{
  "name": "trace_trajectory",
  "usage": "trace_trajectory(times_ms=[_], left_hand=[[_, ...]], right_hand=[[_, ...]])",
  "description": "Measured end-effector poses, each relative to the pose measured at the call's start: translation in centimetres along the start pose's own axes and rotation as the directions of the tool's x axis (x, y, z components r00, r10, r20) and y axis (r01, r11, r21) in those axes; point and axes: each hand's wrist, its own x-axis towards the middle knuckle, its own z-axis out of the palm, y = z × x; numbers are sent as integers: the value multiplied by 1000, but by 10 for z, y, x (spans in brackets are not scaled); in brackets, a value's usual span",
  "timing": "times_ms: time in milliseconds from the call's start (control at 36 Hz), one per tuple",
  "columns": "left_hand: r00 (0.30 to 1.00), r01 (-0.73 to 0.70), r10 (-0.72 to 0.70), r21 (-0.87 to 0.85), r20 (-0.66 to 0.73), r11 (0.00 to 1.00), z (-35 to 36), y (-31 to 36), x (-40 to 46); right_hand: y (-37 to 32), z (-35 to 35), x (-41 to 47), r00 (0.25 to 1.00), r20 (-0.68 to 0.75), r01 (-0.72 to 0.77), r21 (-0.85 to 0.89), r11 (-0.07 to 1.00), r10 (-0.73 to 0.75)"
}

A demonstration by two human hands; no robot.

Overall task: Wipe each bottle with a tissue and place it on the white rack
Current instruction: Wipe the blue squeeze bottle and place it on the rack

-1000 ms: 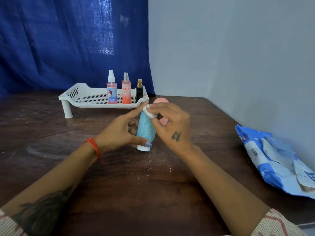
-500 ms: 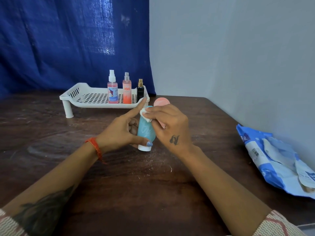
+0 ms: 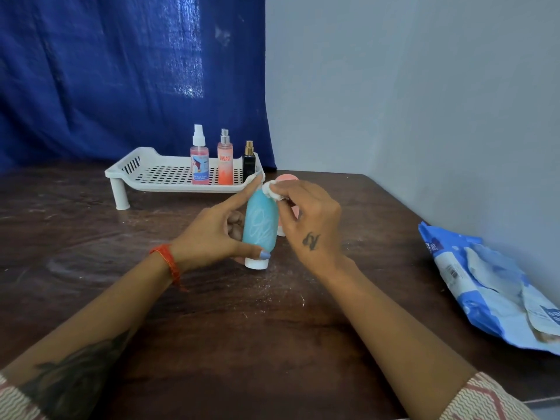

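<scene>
White rack (image 3: 169, 174) stood beyond both hands, three bottles already placed. Blue bottle (image 3: 260, 225) stood cap-down, left hand (image 3: 212, 234) gripping it steady for wiping. Right hand (image 3: 312, 219) pinched tissue (image 3: 270, 189) against its top.

the orange spray bottle (image 3: 225, 161) on the white rack (image 3: 157, 177) reads "engage" — the other labels and the blue packet's (image 3: 491, 286) print stay illegible.

L wrist: orange thread band (image 3: 169, 262); forearm tattoo (image 3: 69, 380). R hand (image 3: 312, 225) has small dark tattoo. Both sleeves (image 3: 485, 401) cream w/ red zigzag.
</scene>
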Motion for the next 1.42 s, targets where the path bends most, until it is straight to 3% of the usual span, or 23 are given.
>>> trace_trajectory(times_ms=[194,278,389,472,583,667,750,944,1056,1250,1417], left_hand=[[1000,-5,5,-33,-8,999,-1,-7,2],[1000,-14,13,-21,-5,1000,0,-6,2],[1000,-15,15,-36,-3,999,1,-6,1],[1000,-5,5,-14,7,1000,0,-4,1],[1000,18,-18,-5,19,1000,-1,-2,1],[1000,20,-20,-3,24,1000,-1,-2,1],[1000,20,-20,-7,24,1000,-1,-3,1],[1000,22,-21,-48,9,999,-1,-5,2],[999,39,-38,-59,17,997,0,-3,1],[997,68,-66,-70,27,995,1,0,1],[998,62,-60,-88,24,994,1,-5,2]], right_hand=[[-4,1,-3,940,126,324,-49,945,-316],[-3,3,-3,916,157,384,-70,921,-370],[-5,3,1,965,84,255,-62,965,-249],[-2,3,3,999,-3,44,-48,998,-44],[1,1,2,980,-37,-193,35,981,194],[2,2,0,958,-18,-284,57,957,286],[-1,1,0,976,-39,-212,44,976,214],[-1,1,-4,992,92,87,25,996,-89],[1,-4,-3,991,88,93,59,994,-98],[2,-2,-5,998,61,-28,-16,999,29],[-3,3,-6,983,156,99,24,995,-101]])
